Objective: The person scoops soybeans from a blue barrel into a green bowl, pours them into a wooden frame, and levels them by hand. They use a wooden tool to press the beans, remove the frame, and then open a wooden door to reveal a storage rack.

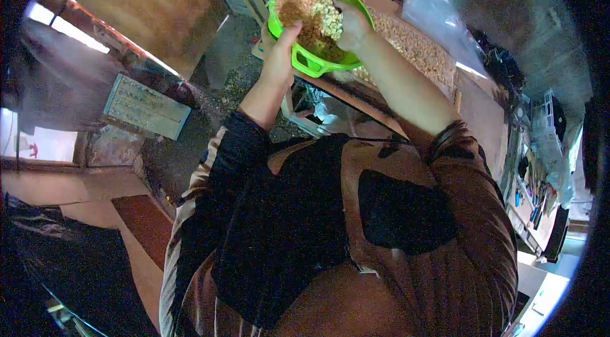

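Note:
A bright green basin with slotted handles is held up at the top middle. Inside it lie brown crumbly matter and pale yellowish pieces. My left hand grips the basin's left side, its thumb over the rim and its other fingers hidden beneath. At the right inside edge is my right hand, its fingers bent among the pale pieces; what they hold, if anything, is hidden.
Behind the basin, a long tray of light brown pieces stretches right. Clear plastic sheeting lies beyond it. A dotted panel stands at left. A cluttered shelf is at far right.

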`<state>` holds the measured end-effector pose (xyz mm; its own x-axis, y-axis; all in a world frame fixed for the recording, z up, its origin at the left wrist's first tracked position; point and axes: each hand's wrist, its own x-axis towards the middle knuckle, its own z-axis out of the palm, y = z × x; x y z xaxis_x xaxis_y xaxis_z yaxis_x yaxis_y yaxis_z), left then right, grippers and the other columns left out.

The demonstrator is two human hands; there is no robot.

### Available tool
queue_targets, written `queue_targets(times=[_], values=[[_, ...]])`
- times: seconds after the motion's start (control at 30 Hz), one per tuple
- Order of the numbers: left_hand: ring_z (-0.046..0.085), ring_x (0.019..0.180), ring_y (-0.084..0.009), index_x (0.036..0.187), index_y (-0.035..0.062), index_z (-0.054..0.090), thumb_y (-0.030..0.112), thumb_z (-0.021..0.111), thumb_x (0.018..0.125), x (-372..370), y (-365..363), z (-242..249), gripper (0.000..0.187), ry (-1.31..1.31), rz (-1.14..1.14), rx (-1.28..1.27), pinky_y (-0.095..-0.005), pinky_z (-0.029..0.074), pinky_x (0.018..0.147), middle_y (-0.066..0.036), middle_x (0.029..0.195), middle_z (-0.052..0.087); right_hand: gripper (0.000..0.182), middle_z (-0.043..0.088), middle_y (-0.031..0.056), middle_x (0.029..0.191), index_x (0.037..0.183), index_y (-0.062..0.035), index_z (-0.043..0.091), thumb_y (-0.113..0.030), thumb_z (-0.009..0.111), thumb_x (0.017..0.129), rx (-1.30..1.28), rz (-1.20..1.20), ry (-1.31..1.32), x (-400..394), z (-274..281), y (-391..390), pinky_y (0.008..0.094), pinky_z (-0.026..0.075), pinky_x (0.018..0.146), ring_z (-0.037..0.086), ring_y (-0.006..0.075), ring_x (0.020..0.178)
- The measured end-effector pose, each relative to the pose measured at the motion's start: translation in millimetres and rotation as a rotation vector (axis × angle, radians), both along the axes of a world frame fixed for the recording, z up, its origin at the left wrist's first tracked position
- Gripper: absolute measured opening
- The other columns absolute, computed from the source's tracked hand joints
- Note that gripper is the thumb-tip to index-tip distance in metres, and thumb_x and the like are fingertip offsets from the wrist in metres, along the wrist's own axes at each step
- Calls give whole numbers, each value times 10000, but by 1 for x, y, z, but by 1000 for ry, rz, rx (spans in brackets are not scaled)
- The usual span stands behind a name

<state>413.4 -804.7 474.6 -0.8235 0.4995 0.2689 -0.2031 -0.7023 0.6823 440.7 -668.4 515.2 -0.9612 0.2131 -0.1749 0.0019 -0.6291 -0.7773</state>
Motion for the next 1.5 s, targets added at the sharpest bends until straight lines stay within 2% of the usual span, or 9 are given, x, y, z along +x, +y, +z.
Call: queue_targets(times=[0.2,0.27,0.47,0.57,0.63,0.67,0.77,0.83,1.5], values=[[508,935,-244,1131,48,382,175,486,754,-19,-4,-4,411,11,157,-62,-372,413,816,-103,1051,495,315,588,66,891,1006,-97,516,-304,335,851,84,-23,15,-1,18,47,343,480,667,565,186,799],[501,948,-251,1148,51,364,156,483,747,-31,-15,-6,431,60,185,-56,-379,407,826,-100,1068,485,311,588,68,891,995,-93,524,-306,351,848,-11,271,196,0,14,71,332,488,649,569,189,790],[482,980,-250,1154,62,356,213,496,727,-48,-42,-22,474,-22,259,-88,-390,406,828,-94,1089,467,293,594,78,840,980,-116,533,-313,390,815,106,77,-74,19,-29,88,377,496,613,583,219,749],[490,968,-252,1149,67,361,241,504,720,-58,-40,-32,485,-109,299,-116,-392,421,808,-92,1074,473,358,592,106,872,996,-84,540,-363,386,832,376,-164,-300,36,-35,68,381,476,678,574,228,785],[496,959,-253,1147,71,363,249,508,716,-64,-38,-37,488,-132,331,-129,-394,431,793,-91,1065,477,315,591,121,751,826,-64,568,-323,389,811,1494,-164,-438,39,-51,67,389,463,662,572,284,702],[481,964,-260,1150,82,332,214,533,696,-70,-38,-40,513,-184,295,-122,-407,429,785,-96,1080,444,315,591,121,751,826,-64,568,-323,389,811,1492,-166,-441,37,-58,66,389,463,662,572,284,702],[467,967,-265,1150,97,303,183,559,672,-86,-39,-47,549,-251,225,-164,-430,433,759,-100,1091,412,280,544,192,772,784,-37,540,-280,402,773,1912,-73,64,32,-73,61,414,439,667,537,349,701],[512,926,-255,1140,105,377,329,496,710,-93,-30,-54,499,-272,258,-265,-397,450,733,-89,1055,491,259,549,180,765,775,-42,541,-262,406,770,1945,1,8,36,-68,64,414,439,657,541,344,697],[503,846,-242,1056,38,423,354,534,712,-158,8,-108,480,-395,191,-609,-392,416,678,-101,985,491,189,562,187,838,820,-32,560,-149,486,692,2094,-40,-393,95,-57,62,407,445,719,543,341,815]])
